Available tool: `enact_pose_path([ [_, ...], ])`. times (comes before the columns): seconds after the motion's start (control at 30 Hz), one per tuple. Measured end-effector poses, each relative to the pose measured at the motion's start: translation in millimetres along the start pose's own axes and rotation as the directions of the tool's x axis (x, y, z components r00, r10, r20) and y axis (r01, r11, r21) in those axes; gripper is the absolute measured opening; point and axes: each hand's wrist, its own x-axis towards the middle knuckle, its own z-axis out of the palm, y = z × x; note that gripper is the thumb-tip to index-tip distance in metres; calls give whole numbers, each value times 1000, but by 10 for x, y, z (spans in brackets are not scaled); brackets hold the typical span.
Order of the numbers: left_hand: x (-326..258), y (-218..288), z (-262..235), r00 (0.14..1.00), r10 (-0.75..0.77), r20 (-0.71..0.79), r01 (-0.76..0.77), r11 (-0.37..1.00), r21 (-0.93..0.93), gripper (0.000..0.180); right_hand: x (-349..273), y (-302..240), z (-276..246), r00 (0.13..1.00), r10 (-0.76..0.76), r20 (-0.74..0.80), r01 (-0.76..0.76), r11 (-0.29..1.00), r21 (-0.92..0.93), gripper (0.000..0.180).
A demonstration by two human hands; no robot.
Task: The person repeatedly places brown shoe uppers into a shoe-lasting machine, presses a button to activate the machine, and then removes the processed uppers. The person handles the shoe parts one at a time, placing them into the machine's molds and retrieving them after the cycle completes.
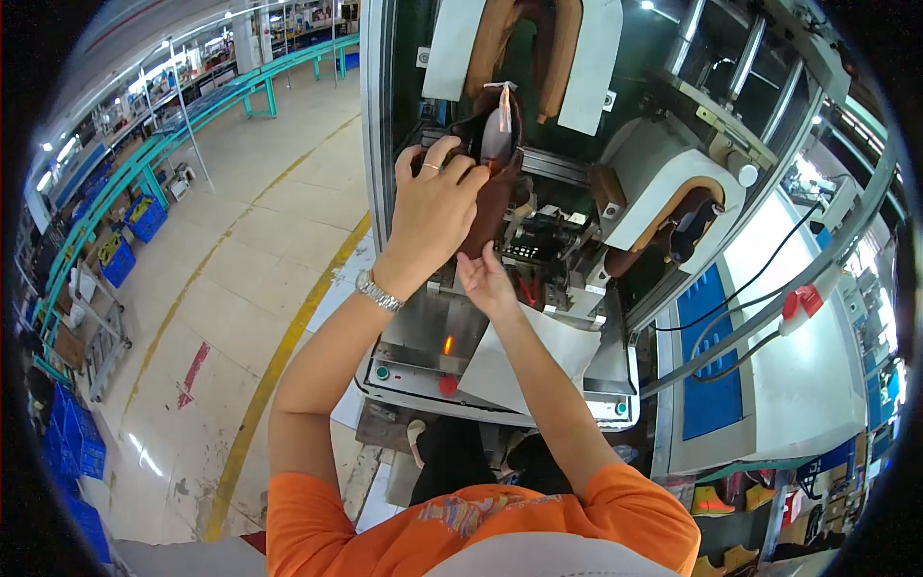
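A dark brown leather shoe upper (488, 216) is held in front of the machine, its opening turned away from me and its toe toward me. My left hand (430, 212) is closed over the upper's left side and opening, the fingers curled across its edge. My right hand (488, 281) grips the near toe end between thumb and fingers, with part of the fingers hidden underneath. A pale strip (505, 108) stands up at the far end of the upper. Beneath and right of it lies the machine's metal clamp mechanism (548, 240).
A brown padded U-shaped mould (486, 43) in a white housing faces me. Another mould (673, 212) at the right has a dark shoe (694, 231) in it. Red (448, 386) and green buttons line the machine's front, beside a white sheet (529, 361). Cables (769, 293) hang at the right.
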Motion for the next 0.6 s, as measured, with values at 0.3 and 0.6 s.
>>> enact_pose_path([
  [0.3, -207, 206, 188, 998, -47, 49, 42, 996, 83, 35, 467, -201, -81, 979, -186, -83, 166, 964, -205, 25],
  [0.6, -202, 316, 246, 994, -104, 38, 101, 992, 71, 34, 489, -244, -128, 973, -214, -85, 194, 961, -196, 22],
])
